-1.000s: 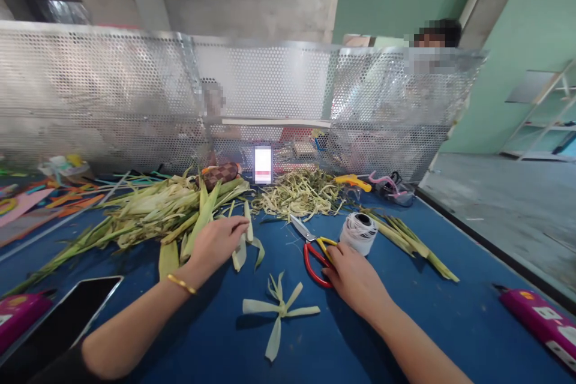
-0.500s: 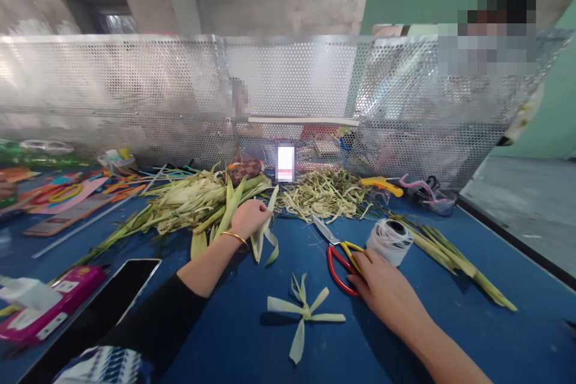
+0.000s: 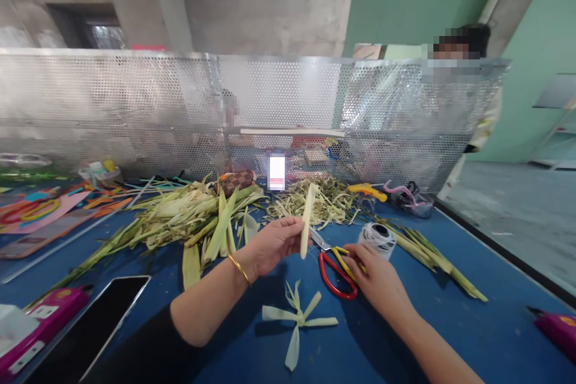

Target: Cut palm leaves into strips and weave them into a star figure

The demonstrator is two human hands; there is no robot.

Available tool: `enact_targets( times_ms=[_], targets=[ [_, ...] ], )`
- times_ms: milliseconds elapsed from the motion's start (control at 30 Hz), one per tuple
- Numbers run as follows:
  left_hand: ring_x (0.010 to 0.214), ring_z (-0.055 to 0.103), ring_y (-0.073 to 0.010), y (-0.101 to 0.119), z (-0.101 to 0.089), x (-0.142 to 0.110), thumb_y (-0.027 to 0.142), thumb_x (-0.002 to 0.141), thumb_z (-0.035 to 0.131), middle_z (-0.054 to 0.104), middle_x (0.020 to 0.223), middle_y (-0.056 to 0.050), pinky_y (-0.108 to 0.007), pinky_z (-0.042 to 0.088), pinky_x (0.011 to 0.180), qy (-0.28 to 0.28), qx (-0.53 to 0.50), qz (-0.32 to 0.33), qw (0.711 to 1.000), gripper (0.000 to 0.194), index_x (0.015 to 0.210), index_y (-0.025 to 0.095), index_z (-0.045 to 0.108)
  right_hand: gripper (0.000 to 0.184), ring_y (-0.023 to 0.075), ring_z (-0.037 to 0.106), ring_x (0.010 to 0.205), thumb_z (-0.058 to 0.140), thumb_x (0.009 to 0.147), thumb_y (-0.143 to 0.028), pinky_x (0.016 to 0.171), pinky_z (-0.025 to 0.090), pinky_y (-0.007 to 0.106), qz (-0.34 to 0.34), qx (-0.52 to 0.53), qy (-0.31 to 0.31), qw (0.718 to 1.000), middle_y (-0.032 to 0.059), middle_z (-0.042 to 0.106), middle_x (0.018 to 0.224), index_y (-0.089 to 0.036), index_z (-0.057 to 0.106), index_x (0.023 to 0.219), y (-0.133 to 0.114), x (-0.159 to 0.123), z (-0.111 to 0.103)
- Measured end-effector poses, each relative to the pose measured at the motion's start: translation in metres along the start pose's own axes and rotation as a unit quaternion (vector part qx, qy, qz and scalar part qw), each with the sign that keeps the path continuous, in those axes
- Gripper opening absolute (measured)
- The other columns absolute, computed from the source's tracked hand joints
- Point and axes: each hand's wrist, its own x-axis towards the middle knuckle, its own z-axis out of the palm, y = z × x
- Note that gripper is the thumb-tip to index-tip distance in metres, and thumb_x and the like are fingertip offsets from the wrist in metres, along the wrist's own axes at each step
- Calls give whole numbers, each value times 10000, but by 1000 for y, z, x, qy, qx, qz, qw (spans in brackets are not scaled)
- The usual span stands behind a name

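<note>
Pinched in my left hand is a pale strip of corn husk, held upright above the table. My right hand has its fingers curled on the yellow handle of scissors, whose other handle is red. The scissors lie low over the blue tabletop, blades pointing away and left, partly behind the strip. Between my forearms lies a knotted husk piece with several arms spread like a star. A spool of white string stands just beyond my right hand.
Corn husks are heaped back left, shredded husk behind the scissors. Husk stalks lie right. A yellow-handled tool sits at the back. A dark phone and magenta power strip lie left. A perforated metal screen stands behind.
My left hand has moved right and nearer from the husk heap, bringing a husk strip beside the scissor blades. My right hand stays at the scissors. The view has shifted slightly.
</note>
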Motion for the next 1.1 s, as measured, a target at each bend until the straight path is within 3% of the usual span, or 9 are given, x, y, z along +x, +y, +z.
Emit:
enact_targets(
  times_ms=[100,200,300,400,500,633,900,1033,1100],
  targets=[
    [560,552,-76,-5,12,-8,326,704,727,599,673,5,-190,409,545,-57,-9,-26,998,245,744,145,567,358,225,626,829,595,726,-499,758,468,337,76,235,20,969,69,689,873,-191,664,895,-23,11,-4],
    [514,512,-61,-9,19,-12,345,693,734,574,642,12,-180,362,499,-64,7,-32,997,266,747,138,575,414,203,623,792,707,619,-521,675,469,292,161,425,-2,891,45,680,796,-176,678,846,-48,23,-6],
    [500,481,-56,-11,23,-14,379,678,735,562,637,14,-189,346,495,-71,31,-47,996,293,732,140,576,370,138,569,641,774,554,-455,579,434,247,179,516,0,838,6,624,672,-159,664,748,-63,32,-2],
    [566,531,-93,-13,25,-15,507,701,658,601,722,-20,-216,382,533,-62,74,-58,994,380,785,141,598,339,103,487,516,779,533,-423,506,391,241,182,522,36,832,-31,550,567,-162,625,684,-63,34,8],
    [648,575,-131,-18,23,-12,532,690,642,630,777,-35,-244,416,597,-40,175,-20,983,428,861,141,605,304,87,435,479,747,566,-415,476,348,229,180,489,64,851,-48,510,524,-162,598,648,-56,32,16],
    [557,521,-109,-26,19,-6,413,688,653,601,628,0,-231,377,549,-19,313,29,949,278,707,144,585,266,80,378,451,705,623,-401,435,290,221,172,438,85,878,-64,467,482,-168,576,628,-48,30,19],
    [453,424,-68,-16,14,-1,460,675,618,567,582,15,-194,274,438,25,300,1,954,311,633,155,568,237,129,521,482,587,756,-410,470,400,242,108,326,64,937,-32,561,552,-174,604,776,-49,33,2],
    [494,460,-83,-16,2,6,443,663,644,609,684,-20,-187,282,424,117,251,-6,961,307,721,143,613,210,165,623,744,509,847,-346,706,465,273,12,33,119,992,32,675,837,-196,635,924,-26,29,-40],
    [538,501,-99,-16,-6,12,394,675,640,646,790,-46,-188,314,435,174,219,-13,960,287,797,134,631,238,175,617,882,453,892,-285,772,438,274,70,-209,142,965,65,668,1009,-197,620,1036,0,26,-67]
  ],
)
